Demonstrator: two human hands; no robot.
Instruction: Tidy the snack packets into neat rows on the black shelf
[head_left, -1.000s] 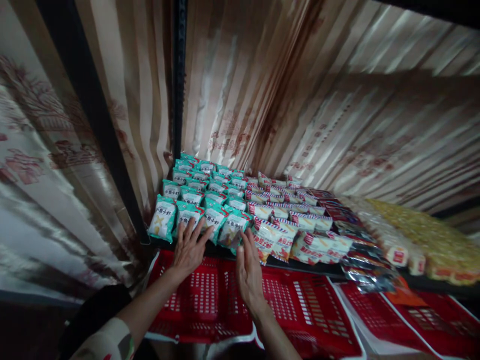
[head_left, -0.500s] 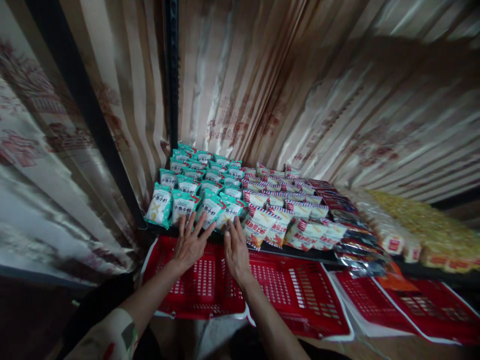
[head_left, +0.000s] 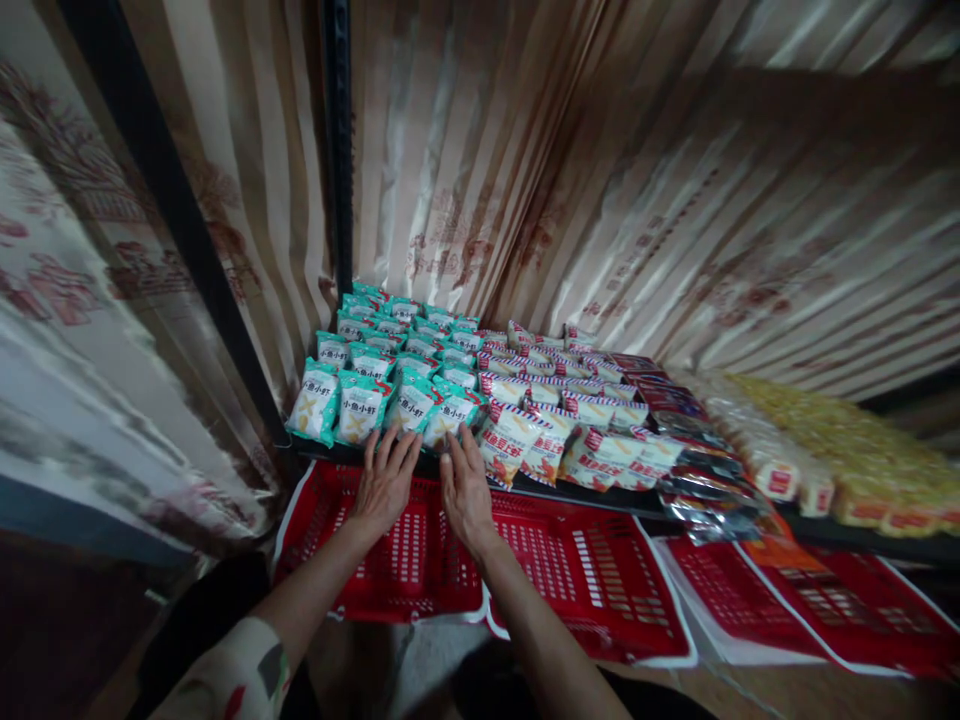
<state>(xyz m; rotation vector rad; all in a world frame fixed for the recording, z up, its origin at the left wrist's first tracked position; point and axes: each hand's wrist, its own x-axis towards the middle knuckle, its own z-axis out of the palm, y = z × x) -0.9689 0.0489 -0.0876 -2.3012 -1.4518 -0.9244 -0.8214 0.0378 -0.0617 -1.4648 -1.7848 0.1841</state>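
Rows of teal and white snack bags (head_left: 361,408) stand on the left part of a black shelf. My left hand (head_left: 384,488) has its fingers stretched out, their tips at the lower edge of a front-row teal bag (head_left: 412,402). Beside it, my right hand (head_left: 466,490) is also open, fingertips against the bottom of the neighbouring teal bag (head_left: 451,412). Neither hand is closed round a bag. Just right of my right hand stand white snack bags with striped tops (head_left: 507,440). The exact contact under the fingertips is partly hidden.
Red baskets (head_left: 574,590) sit below the shelf edge, under my forearms. Dark shiny packets (head_left: 701,470) and clear bags of yellow food (head_left: 840,440) lie further right. Behind hangs a patterned curtain (head_left: 465,150), with a black upright post (head_left: 339,150) at the left.
My left hand has shifted right and its fingers have drawn closer together, moving from the second front bag to the third. My right hand stays by the fourth bag. The view has shifted slightly.
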